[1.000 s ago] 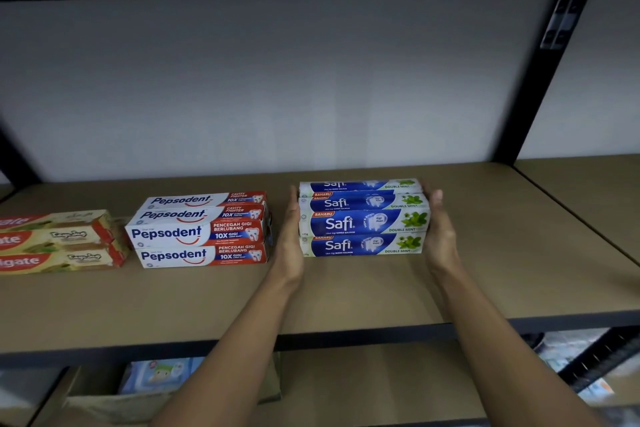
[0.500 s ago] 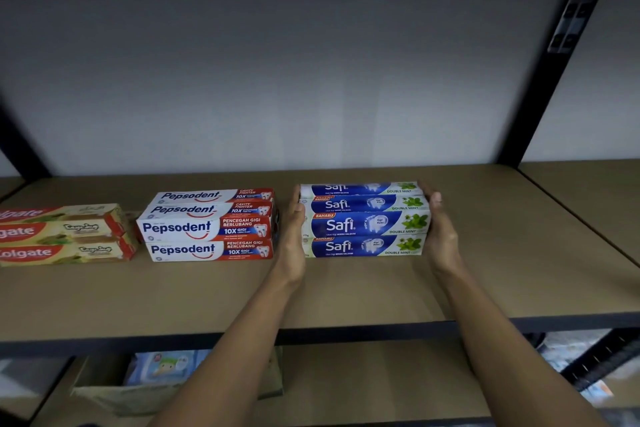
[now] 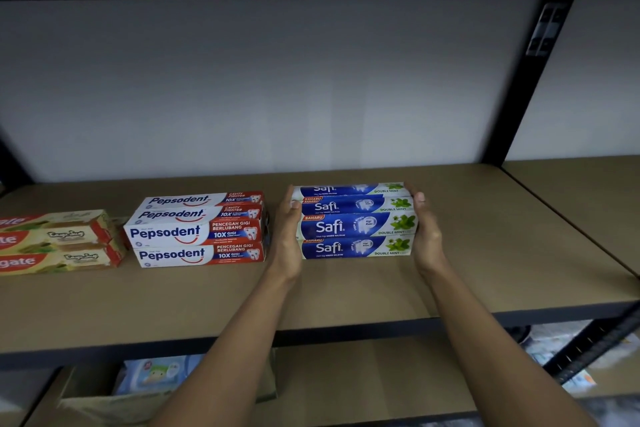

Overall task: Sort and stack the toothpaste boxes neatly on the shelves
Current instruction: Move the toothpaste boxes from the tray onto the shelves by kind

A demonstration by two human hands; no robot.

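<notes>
A block of blue and white Safi toothpaste boxes (image 3: 355,224) stands on the brown shelf board (image 3: 346,291), two high and two deep. My left hand (image 3: 287,236) presses flat against its left end, fingers straight. My right hand (image 3: 426,236) presses against its right end, thumb on the top edge. To the left sits a stack of red and white Pepsodent boxes (image 3: 197,229), close to my left hand. Further left, cut by the frame edge, lies a stack of Colgate boxes (image 3: 55,243).
A black upright post (image 3: 519,87) divides this bay from another shelf board (image 3: 588,204) on the right. White back panel behind. Below the shelf's dark front rail (image 3: 346,333), an open cardboard box (image 3: 104,402) holds packets on the lower shelf.
Both hands stay pressed on the ends of the Safi block, which sits in the same spot. The view has tilted down a little.
</notes>
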